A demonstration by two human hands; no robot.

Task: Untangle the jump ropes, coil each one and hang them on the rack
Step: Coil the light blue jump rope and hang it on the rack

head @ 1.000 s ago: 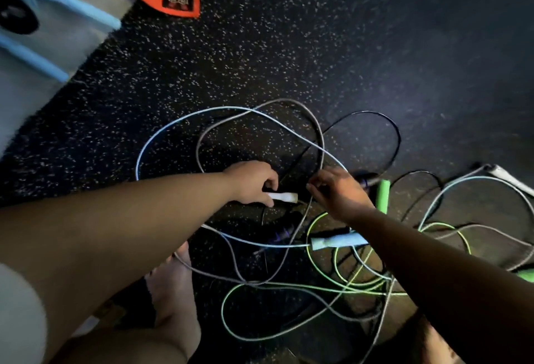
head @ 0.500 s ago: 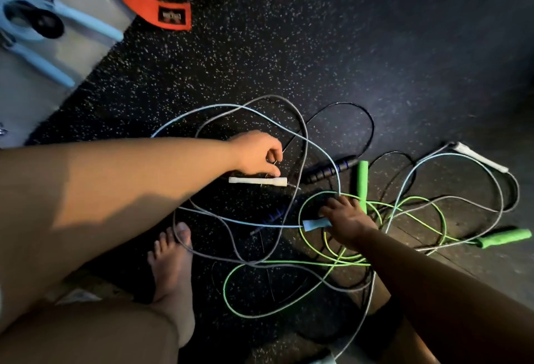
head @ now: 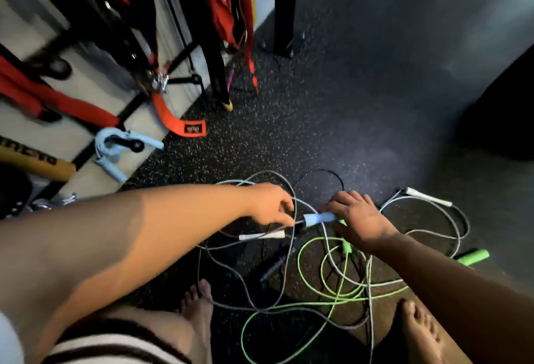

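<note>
Several jump ropes lie tangled on the dark speckled floor. My right hand (head: 357, 220) grips a light blue handle (head: 316, 218) and holds it a little above the floor. My left hand (head: 270, 204) reaches into the tangle and pinches the cord right at that handle's end. A white handle (head: 261, 236) lies below my left hand. The green rope (head: 323, 297) loops beneath my right arm, with one green handle (head: 474, 256) at the right. Another white handle (head: 427, 197) lies at the far right. A dark handle (head: 274, 265) lies in the middle of the tangle.
A rack (head: 161, 45) with red and orange straps (head: 179, 120) stands at the upper left. A light blue hand gripper (head: 115, 146) lies by its base. A black post (head: 284, 5) rises at the top. My bare feet (head: 199, 303) stand beside the ropes.
My right hand has lifted the light blue handle off the floor and moved it up. My left hand has shifted right onto its cord. The view has tilted up, showing the rack.
</note>
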